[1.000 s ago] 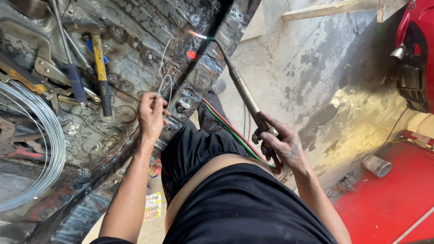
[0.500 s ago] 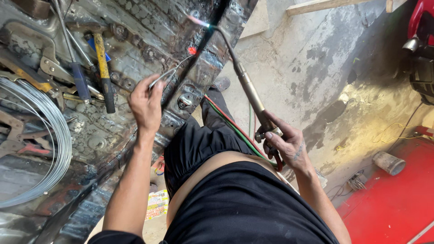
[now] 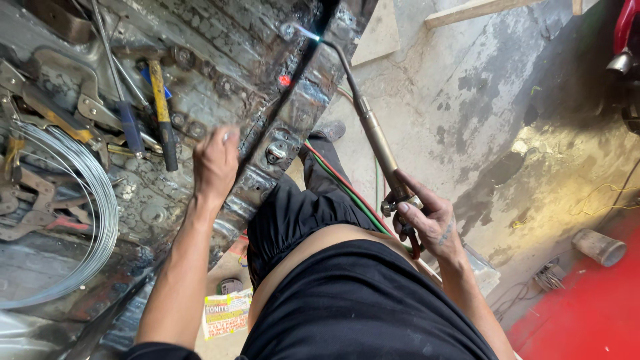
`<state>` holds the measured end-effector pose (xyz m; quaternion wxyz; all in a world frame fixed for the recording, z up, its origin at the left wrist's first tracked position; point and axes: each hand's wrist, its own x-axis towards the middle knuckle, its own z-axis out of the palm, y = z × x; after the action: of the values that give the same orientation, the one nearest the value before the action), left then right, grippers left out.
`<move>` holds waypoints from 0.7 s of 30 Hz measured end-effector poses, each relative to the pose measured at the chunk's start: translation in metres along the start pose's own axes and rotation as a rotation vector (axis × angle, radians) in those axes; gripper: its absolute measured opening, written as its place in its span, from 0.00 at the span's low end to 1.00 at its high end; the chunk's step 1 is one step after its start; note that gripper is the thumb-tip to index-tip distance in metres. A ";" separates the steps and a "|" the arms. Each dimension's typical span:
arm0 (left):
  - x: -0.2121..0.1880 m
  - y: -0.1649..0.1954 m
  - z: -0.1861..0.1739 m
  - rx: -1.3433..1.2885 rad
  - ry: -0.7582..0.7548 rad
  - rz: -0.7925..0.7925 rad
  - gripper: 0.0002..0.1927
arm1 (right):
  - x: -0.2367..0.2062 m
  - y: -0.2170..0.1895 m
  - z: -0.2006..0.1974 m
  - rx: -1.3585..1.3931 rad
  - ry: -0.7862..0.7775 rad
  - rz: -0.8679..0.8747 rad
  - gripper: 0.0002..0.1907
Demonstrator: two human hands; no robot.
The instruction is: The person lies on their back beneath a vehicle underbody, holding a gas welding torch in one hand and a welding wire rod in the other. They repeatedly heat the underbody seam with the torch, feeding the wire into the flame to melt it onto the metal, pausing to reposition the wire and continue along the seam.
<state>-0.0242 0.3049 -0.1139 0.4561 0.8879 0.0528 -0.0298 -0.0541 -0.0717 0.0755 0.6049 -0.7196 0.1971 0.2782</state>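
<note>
My right hand [image 3: 427, 217] grips the brass handle of a gas torch [image 3: 377, 140], with red and green hoses [image 3: 347, 190] trailing past my leg. The torch's bent tip throws a bluish flame [image 3: 303, 30] onto the seam of a rusty sheet-metal panel [image 3: 220, 40]. A small spot [image 3: 285, 81] on that seam glows red. My left hand [image 3: 217, 160] is blurred over the panel, left of the seam, with its fingers curled. The thin filler wire it held earlier is lost in the blur.
On the panel lie a coil of steel wire [image 3: 100, 220], a yellow-handled hammer [image 3: 162, 100], a blue-handled screwdriver [image 3: 130, 127] and locking pliers [image 3: 40, 100]. A printed packet [image 3: 227, 313] lies on the concrete floor by my feet. A grey can [image 3: 599, 247] stands by a red surface [image 3: 587, 313].
My left hand has drawn back from the seam toward the left and down. The torch in my right hand stays aimed at the seam.
</note>
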 end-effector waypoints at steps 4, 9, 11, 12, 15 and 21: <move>-0.042 -0.001 -0.013 0.063 -0.165 -0.058 0.10 | -0.002 0.001 -0.001 0.075 -0.001 0.041 0.31; -0.059 0.000 -0.016 -0.089 -0.101 -0.082 0.09 | -0.001 -0.003 -0.003 0.023 0.000 -0.001 0.30; -0.054 0.001 -0.013 -0.181 -0.091 -0.212 0.10 | -0.001 -0.005 -0.003 0.014 0.003 -0.007 0.30; -0.051 0.001 -0.011 -0.181 -0.107 -0.255 0.09 | 0.000 -0.006 -0.003 0.024 0.002 -0.002 0.31; -0.044 0.004 -0.002 -0.210 -0.120 -0.300 0.07 | 0.002 -0.009 -0.002 0.031 -0.013 -0.034 0.31; -0.075 0.003 0.004 0.020 -0.309 -0.184 0.09 | 0.006 -0.019 -0.003 -0.001 0.022 -0.050 0.31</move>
<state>-0.0981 0.2952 -0.1063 0.4453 0.8686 0.0626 -0.2081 -0.0373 -0.0707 0.0866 0.6090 -0.7276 0.1858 0.2553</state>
